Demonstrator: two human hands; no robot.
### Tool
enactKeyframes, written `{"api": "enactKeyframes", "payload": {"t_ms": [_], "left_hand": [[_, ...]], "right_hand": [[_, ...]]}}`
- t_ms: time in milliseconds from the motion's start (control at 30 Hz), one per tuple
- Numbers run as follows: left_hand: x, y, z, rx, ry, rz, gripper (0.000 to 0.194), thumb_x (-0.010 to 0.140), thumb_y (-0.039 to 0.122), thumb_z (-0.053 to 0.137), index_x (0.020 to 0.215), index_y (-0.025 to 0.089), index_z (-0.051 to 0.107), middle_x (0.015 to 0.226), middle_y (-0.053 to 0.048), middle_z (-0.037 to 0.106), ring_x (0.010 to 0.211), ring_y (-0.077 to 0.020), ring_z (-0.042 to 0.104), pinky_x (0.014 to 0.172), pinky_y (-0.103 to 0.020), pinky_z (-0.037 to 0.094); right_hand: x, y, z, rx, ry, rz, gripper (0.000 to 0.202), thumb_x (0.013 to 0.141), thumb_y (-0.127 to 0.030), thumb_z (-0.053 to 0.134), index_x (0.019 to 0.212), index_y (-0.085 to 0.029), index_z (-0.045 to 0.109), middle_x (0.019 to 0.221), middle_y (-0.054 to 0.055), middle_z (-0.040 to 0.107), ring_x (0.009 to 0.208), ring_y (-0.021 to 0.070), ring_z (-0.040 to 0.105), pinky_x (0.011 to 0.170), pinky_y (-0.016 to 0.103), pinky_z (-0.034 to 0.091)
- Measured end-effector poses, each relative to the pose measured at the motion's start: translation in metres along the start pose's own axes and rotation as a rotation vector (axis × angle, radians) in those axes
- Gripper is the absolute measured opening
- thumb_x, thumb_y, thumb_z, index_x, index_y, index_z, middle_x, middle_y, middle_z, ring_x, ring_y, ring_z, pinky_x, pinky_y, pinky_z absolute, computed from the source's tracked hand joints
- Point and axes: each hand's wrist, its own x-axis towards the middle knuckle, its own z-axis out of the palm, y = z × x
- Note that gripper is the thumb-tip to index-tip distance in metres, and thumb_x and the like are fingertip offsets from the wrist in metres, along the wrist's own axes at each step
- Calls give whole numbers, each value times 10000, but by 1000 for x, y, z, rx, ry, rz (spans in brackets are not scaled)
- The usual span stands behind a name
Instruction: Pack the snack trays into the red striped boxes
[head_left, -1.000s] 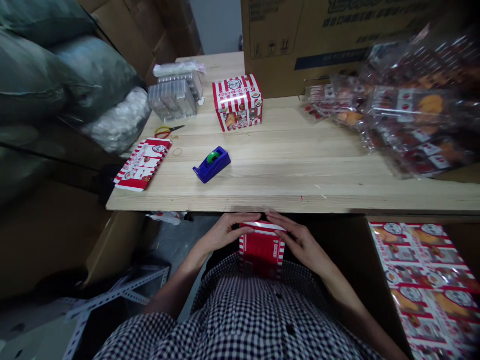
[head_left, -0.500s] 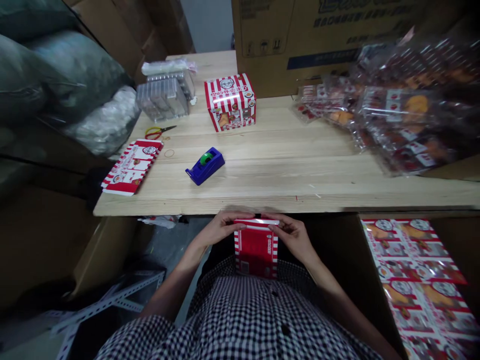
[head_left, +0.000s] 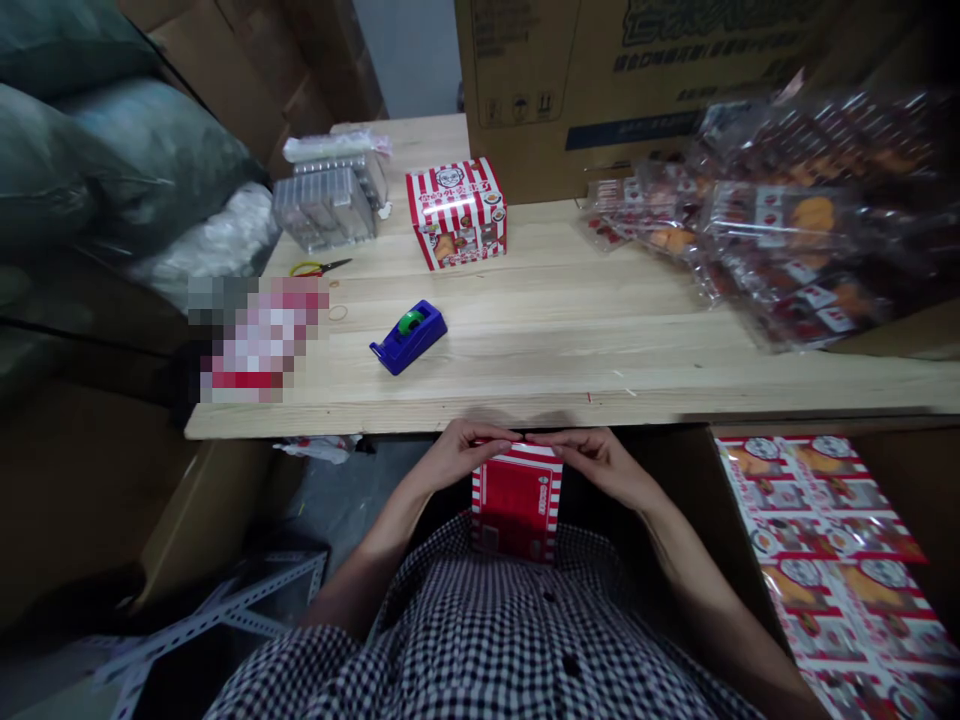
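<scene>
A red and white striped box (head_left: 516, 510) rests against my checkered shirt, below the table's front edge. My left hand (head_left: 469, 452) grips its top left corner, thumb on the near face and fingers along the top edge. At the top right corner my right hand (head_left: 596, 460) pinches the same edge, fingertips almost meeting those of the left. The underside of the box is hidden. Beyond, on the wooden table, stand a blue tape dispenser (head_left: 410, 338) with green tape and an upright striped box (head_left: 459, 215).
Scissors (head_left: 321, 268) and clear plastic cases (head_left: 324, 208) lie at the table's left. Bagged items (head_left: 810, 230) are heaped at the right, before a large carton (head_left: 540, 100). Printed sheets (head_left: 825, 540) sit at the lower right. A pixelated red item (head_left: 259, 345) lies front left.
My fingers have come closer together along the top edge of the box. The right hand has shifted slightly inward and up over the corner. The camera view has moved slightly.
</scene>
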Motion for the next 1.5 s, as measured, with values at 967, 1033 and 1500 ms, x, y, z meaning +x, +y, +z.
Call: {"api": "enactKeyframes", "payload": {"t_ms": [967, 1033, 1500], "left_hand": [[9, -2, 17, 289, 95, 308, 285, 916, 319, 656, 1175, 226, 731, 1128, -94, 760, 1037, -217, 719, 932, -360, 555], [8, -1, 14, 286, 92, 284, 277, 911, 321, 663, 1158, 220, 737, 1124, -93, 761, 1036, -217, 720, 928, -357, 556], [14, 4, 21, 310, 48, 296, 276, 908, 342, 667, 1164, 262, 735, 1150, -71, 754, 1024, -203, 719, 925, -344, 543]], "right_hand": [[-9, 23, 14, -83, 210, -163, 354, 879, -399, 709, 1219, -300, 709, 1300, 42, 690, 1271, 257, 602, 1157, 492, 390], [-9, 27, 19, 25, 261, -155, 381, 846, -416, 745, 1205, -290, 712, 1312, 57, 683, 1255, 262, 616, 1119, 475, 442], [-12, 30, 26, 29, 298, -116, 341, 873, -453, 698, 1169, -288, 730, 1301, 48, 688, 1230, 272, 634, 1108, 485, 454]]}}
